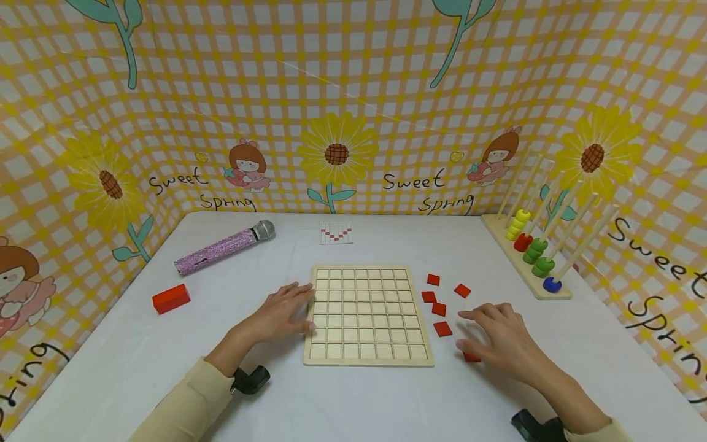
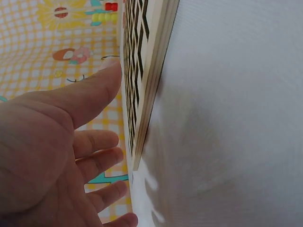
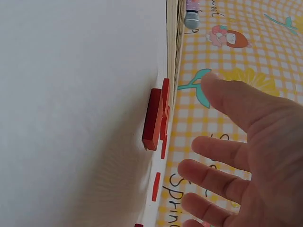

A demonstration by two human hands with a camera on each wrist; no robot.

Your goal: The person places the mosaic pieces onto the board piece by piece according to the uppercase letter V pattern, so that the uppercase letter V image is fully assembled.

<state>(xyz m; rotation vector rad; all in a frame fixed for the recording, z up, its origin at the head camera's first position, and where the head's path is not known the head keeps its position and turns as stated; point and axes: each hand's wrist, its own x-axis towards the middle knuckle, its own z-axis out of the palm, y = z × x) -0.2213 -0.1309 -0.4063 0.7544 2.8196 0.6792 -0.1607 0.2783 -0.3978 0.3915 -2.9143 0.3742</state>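
Left hand [image 1: 280, 315] and right hand [image 1: 501, 342] spread, empty; right-wrist view bared the near red square tile [image 3: 152, 119], part-hidden in head view.

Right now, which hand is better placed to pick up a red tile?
Probably the right hand: it is close beside the red tiles, while the left hand is at the board's opposite edge.
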